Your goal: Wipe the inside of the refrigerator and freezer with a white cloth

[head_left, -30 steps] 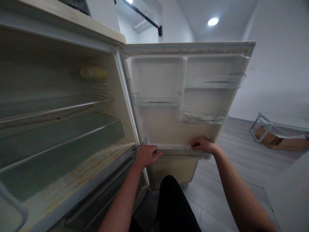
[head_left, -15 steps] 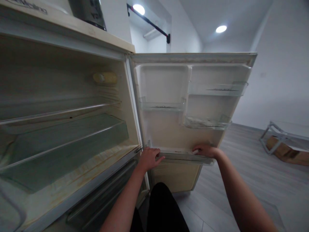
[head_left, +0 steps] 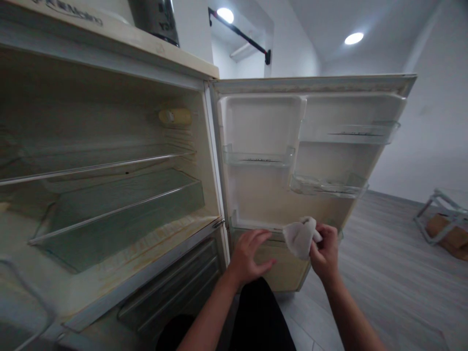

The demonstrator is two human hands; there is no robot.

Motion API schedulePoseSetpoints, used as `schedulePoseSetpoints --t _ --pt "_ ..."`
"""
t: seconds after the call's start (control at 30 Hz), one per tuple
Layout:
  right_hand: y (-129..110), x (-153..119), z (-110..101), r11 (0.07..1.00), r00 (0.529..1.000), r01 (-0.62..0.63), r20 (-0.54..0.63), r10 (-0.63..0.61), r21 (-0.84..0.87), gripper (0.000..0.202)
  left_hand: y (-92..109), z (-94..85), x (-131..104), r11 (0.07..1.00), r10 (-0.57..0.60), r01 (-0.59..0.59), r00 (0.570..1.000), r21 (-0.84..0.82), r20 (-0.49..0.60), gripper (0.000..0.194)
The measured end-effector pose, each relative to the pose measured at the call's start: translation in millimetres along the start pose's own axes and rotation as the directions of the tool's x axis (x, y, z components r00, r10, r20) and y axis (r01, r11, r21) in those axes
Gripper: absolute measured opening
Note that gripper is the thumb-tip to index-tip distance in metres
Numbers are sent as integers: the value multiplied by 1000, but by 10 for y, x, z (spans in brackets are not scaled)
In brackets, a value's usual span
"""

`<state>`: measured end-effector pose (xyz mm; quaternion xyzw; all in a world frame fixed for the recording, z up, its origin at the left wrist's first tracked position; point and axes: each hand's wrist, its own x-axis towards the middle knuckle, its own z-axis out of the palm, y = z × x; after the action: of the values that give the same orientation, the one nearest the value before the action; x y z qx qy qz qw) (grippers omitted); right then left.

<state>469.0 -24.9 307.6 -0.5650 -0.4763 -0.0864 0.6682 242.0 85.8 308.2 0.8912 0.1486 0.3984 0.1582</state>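
Before an open fridge door (head_left: 256, 195), from the head view, right hand (head_left: 325, 256) with its grip clenched on a white cloth (head_left: 298, 240), cloth held up before the door's lower part, left hand (head_left: 245, 258) with its grip released, splayed near the cloth, glass shelf (head_left: 124, 156) inside the fridge (head_left: 153, 56).

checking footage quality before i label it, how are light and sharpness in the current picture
In the head view, the right-hand ceiling light glares white; in the head view, the fridge interior is dim; also in the head view, the white cloth looks soft-edged and the cardboard blurry.
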Motion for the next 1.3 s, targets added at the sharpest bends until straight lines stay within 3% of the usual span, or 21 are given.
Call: schedulePoseSetpoints --t 0.1,0.23,0.37,0.47,0.57,0.7,0.9,1.0,1.1,1.23,1.3 --pt "-243 -245 228 980 984 -60 175 27 189 21 312 69 -156 963 -57 71 996 -259 64 64" --pt "-336 -392 403 962 916 -129 400 23 239 18 317 57 -239 857 -282 255 959 -447 6 17" --pt "-332 -453 428 954 809 -228 583 76 192 43 207 -20 -269 763 -413 333 911 -555 -21 24" --pt "-398 -476 394 975 738 -177 674 41 134 67 245 -40 -285 690 -471 366 882 -625 -3 31" --pt "-493 -479 358 990 675 -117 737 23 76 60 323 -43 -279 639 -479 379 877 -669 40 34" --pt "-557 -480 328 992 662 -110 749 30 57 34 361 -56 -254 633 -436 384 894 -672 100 34" --pt "-596 -500 305 996 627 -75 779 8 50 38 300 -36 -289 666 -463 413 882 -621 91 32" --pt "-625 -506 332 998 610 -62 790 54 -21 23 269 -7 -313 646 -494 419 867 -638 69 32" --pt "-624 -494 367 997 633 -59 771 71 -43 26 247 5 -316 651 -514 419 857 -632 39 32" --pt "-558 -468 378 997 686 -71 726 51 -3 32 220 -25 -309 750 -501 353 856 -559 -131 31" --pt "-504 -467 373 995 724 -95 687 61 12 31 205 -43 -320 759 -499 344 853 -553 -154 31"
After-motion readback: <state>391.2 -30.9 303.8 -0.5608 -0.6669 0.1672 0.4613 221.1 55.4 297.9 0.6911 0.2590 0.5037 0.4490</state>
